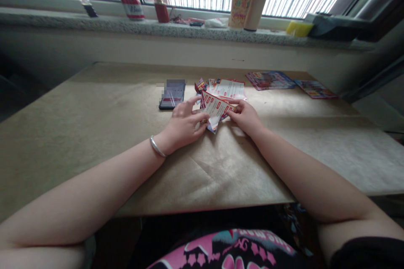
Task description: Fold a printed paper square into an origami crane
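While the folded paper (213, 106) sits between both hands at the table (94, 130), the right hand (246, 117) pinches its right corner between thumb and fingers; the left hand (185, 122) has fingers parted at its left edge, can't tell if pinching. Loose papers (232, 88) lie just behind, phone (172, 98) left, paper stack (273, 80) farther right, can (131, 3) and cup (240, 7) on windowsill (104, 24) beyond.
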